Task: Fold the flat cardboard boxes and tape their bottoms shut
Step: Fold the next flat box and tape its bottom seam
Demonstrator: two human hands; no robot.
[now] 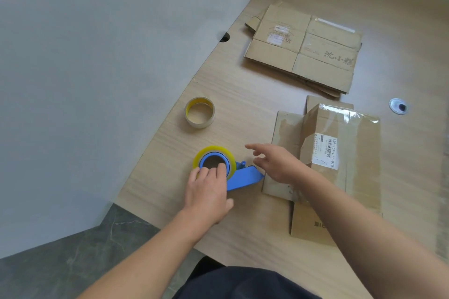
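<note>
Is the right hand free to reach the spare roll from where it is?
Probably yes. The right hand is open and empty, and only bare table lies between it and the spare roll. The dispenser, under the left hand, sits off that line.

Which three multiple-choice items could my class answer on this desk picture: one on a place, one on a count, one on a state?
1. Where is the loose tape roll? A. in a drawer; B. on the table, beyond the blue dispenser; C. on a chair.
2. How many tape rolls show? A. one; B. two; C. four.
3. How is the right hand? A. open, holding nothing; B. gripping scissors; C. pinching a pen.
Answers: 1 B, it lies on bare wood; 2 B, one loose, one on the dispenser; 3 A, its fingers are spread, nothing in them.
</note>
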